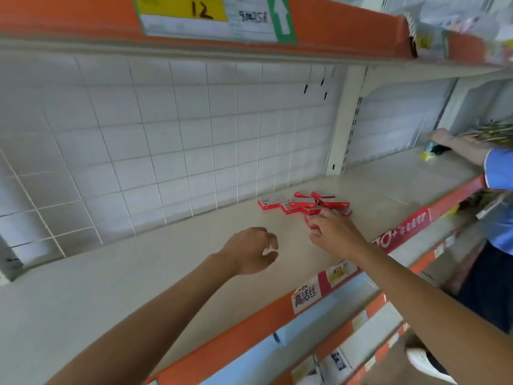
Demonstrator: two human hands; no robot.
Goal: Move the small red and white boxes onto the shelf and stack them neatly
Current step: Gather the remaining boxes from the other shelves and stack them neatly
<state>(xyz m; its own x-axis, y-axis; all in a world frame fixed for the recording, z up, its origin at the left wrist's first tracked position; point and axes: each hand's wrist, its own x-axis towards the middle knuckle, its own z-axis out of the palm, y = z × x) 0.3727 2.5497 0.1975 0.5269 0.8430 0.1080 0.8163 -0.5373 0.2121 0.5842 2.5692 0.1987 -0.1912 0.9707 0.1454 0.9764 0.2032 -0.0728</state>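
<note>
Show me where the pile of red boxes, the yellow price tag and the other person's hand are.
pile of red and white boxes [302, 204], head view, top of the heap
yellow price tag [183, 8], head view, its middle
other person's hand [455, 141], head view, its back

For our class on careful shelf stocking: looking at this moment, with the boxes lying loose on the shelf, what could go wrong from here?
1. The red and white boxes lie in a loose, tilted jumble; as the right hand reaches in among them, it may scatter them further.
2. The pile sits towards the shelf's orange front edge, so a nudged box could slide off.
3. The left hand hovers apart, holding nothing, so it gives the pile no support.
</note>
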